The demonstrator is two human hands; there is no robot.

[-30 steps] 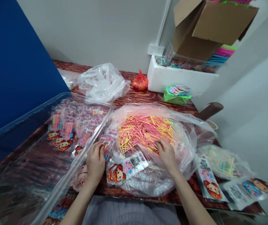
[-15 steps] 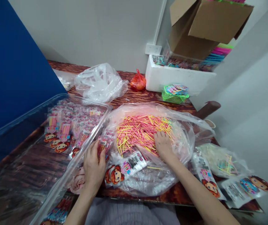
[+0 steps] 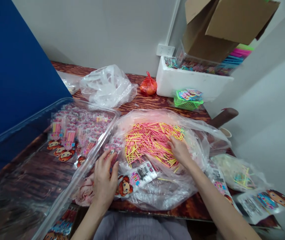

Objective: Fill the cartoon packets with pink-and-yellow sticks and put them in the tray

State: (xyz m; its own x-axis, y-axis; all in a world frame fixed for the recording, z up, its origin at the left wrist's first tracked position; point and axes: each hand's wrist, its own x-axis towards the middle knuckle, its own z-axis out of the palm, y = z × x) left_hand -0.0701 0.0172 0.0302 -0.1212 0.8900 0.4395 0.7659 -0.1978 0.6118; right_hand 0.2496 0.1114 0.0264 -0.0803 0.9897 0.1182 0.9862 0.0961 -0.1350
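A heap of thin pink and yellow sticks (image 3: pixel 147 140) lies in a large clear plastic bag (image 3: pixel 157 195) in front of me. My right hand (image 3: pixel 179 151) is at the heap's right side, its fingers drawn together; what is between the fingertips is hidden. My left hand (image 3: pixel 106 178) hovers with fingers apart, fingertips by small printed packets (image 3: pixel 114 146) between the bag and the clear tub. A printed silver sachet (image 3: pixel 136 178) with a cartoon figure lies on the bag's near side, right of my left hand.
At left stands a clear plastic tub (image 3: pixel 65 196) with many filled packets (image 3: pixel 82 130). Behind are a crumpled clear bag (image 3: pixel 109 86), a red bag (image 3: pixel 148 86), a green basket (image 3: pixel 188 104) and a white foam box (image 3: pixel 192 81). More sachets (image 3: pixel 262 203) lie at right.
My left hand has opened and shifted slightly right, its fingers spreading near the packets. My right hand has moved a little right and its fingers have drawn together. The view has shifted slightly.
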